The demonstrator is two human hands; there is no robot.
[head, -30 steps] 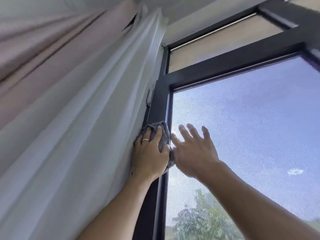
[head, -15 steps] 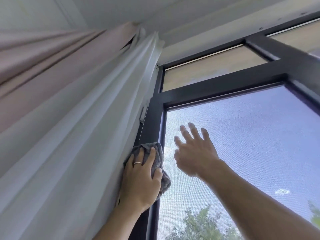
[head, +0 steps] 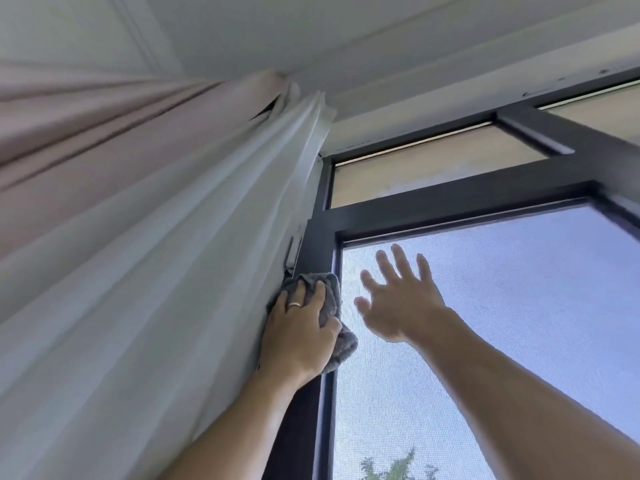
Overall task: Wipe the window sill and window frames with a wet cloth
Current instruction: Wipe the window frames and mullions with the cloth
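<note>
Dark window frame (head: pixel 317 251) — left hand (head: pixel 299 336) presses grey cloth (head: pixel 330 292) against it.

Pale curtains (head: pixel 145 271) hang left under a white ceiling (head: pixel 346 36); treetop (head: pixel 391 467) outside.

the left hand (head: pixel 298 336) hides most of the grey cloth (head: pixel 334 308). the curtain (head: pixel 166 271) covers the frame's left edge. both forearms are cut off by the bottom edge.

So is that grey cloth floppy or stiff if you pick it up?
Probably floppy: the grey cloth bunches in folds under the left hand, and a corner droops below it. It likely weighs little, since one hand presses it against the dark window frame.
</note>
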